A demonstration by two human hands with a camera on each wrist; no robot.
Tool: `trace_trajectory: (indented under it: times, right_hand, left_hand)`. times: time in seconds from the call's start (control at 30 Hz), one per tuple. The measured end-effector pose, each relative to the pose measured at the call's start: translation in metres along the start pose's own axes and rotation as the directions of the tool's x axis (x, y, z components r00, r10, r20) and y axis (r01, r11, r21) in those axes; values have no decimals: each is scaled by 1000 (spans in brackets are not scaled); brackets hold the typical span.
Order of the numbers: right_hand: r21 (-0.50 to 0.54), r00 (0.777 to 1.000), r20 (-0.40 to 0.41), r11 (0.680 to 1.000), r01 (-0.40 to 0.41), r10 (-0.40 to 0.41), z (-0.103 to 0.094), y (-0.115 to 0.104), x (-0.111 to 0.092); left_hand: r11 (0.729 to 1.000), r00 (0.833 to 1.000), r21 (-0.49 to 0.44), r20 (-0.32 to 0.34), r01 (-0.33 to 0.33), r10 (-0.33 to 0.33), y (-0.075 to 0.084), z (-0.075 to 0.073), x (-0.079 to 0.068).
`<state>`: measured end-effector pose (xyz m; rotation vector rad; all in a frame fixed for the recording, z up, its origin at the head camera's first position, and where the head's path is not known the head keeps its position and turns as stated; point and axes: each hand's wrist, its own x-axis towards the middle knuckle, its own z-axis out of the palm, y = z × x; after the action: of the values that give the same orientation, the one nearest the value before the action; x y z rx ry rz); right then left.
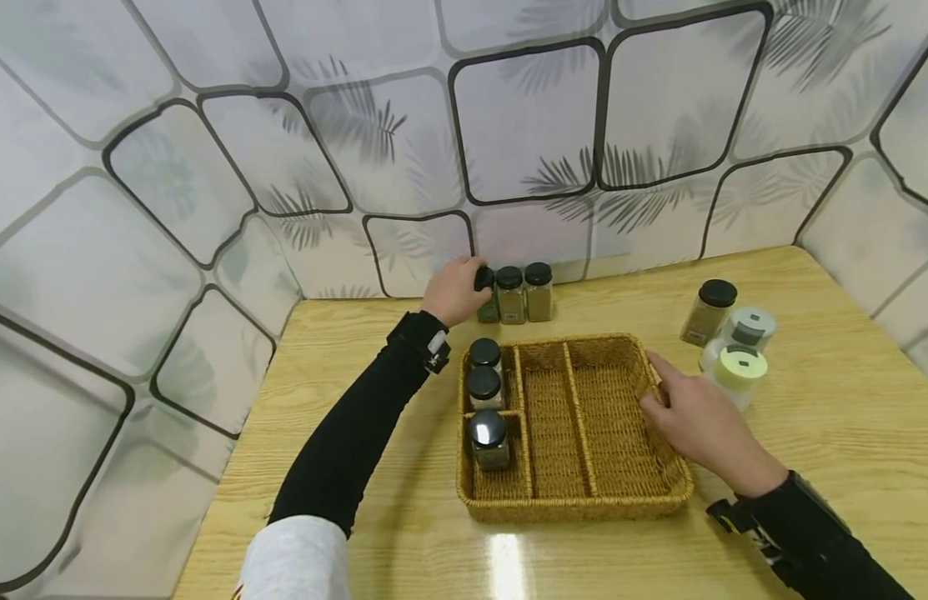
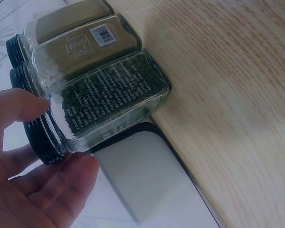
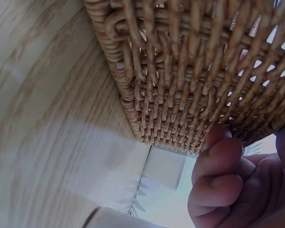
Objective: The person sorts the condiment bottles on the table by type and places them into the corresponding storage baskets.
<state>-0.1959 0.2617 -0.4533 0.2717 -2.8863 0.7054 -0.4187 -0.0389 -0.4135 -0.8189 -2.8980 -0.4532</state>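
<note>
At the back of the table my left hand point(image 1: 454, 292) pinches the black lid of a glass spice jar point(image 2: 109, 97) filled with dried green flakes. Its thumb lies on one side of the lid and fingers on the other. Two jars of brownish powder, a nearer one point(image 1: 511, 297) and a farther one point(image 1: 539, 293), stand in a row beside it. My right hand point(image 1: 696, 421) grips the right rim of a woven divided basket point(image 1: 576, 507), thumb inside and fingers against the outer wall. Three black-lidded jars, one with a shiny lid point(image 1: 489, 442), stand in the basket's left compartments.
Right of the basket stand a black-lidded powder jar point(image 1: 708, 312), a container with a pale grey lid point(image 1: 750, 327) and one with a yellow-green lid point(image 1: 739, 373). A patterned wall covering point(image 1: 527, 125) rises directly behind the wooden table point(image 1: 343, 333).
</note>
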Motion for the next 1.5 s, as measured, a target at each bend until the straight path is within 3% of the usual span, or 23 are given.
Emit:
trace_trajectory:
  times: [0.4, 0.63, 1.17, 1.5]
  right_hand:
    - [3, 1000, -3, 1000, 2, -2, -1, -1, 0]
    - [11, 1000, 4, 1000, -8, 8, -1, -1, -1]
    - [11, 1000, 9, 1000, -9, 9, -1, -1, -1]
    - [30, 1000, 19, 1000, -9, 9, -2, -1, -1]
  left_hand:
    - [999, 1000, -44, 0, 21, -21, 1, -4, -4]
    - [998, 999, -65, -45, 14, -17, -2, -8, -7]
    - [998, 992, -58, -125, 8, -15, -1, -30, -24]
    - [998, 986, -60, -167, -12, 2, 5, -51, -41]
